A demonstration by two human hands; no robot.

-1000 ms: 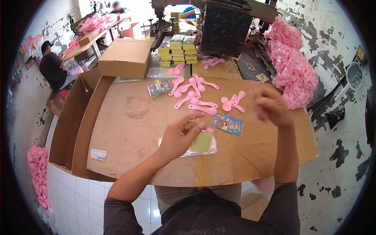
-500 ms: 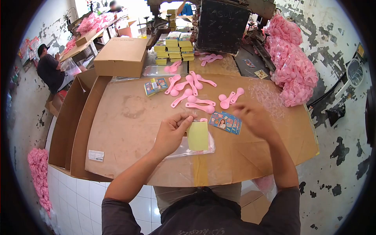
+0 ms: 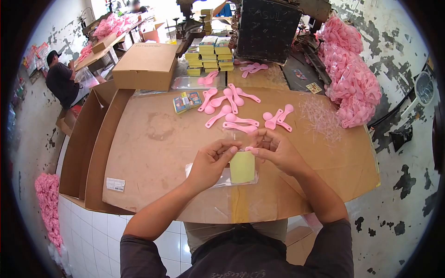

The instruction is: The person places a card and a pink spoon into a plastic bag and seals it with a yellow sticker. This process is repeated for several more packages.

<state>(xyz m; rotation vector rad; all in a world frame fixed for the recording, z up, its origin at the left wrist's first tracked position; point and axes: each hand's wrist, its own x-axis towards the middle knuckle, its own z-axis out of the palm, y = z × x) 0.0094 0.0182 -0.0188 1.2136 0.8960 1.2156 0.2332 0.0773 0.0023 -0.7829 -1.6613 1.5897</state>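
Observation:
My left hand pinches the upper left corner of a small packet, a pale yellow-green card in what looks like a clear plastic bag. The handle end of a pink measuring spoon peeks out at the card's top edge. Fingers curled, my right hand closes at the packet's upper right; exactly what its fingertips grip is hard to make out. Flat clear plastic bags lie on the cardboard under the packet. Beyond my hands are several loose pink spoons.
A banded bundle of printed cards lies at left, with card stacks farther back. Clear plastic strips are scattered at right beside bagged pink spoons. Cardboard boxes border the left. Another person sits beyond.
My right hand has come left and down from beside the blue cards to the packet's top, now covering those cards. The left hand still holds the packet, slightly lower.

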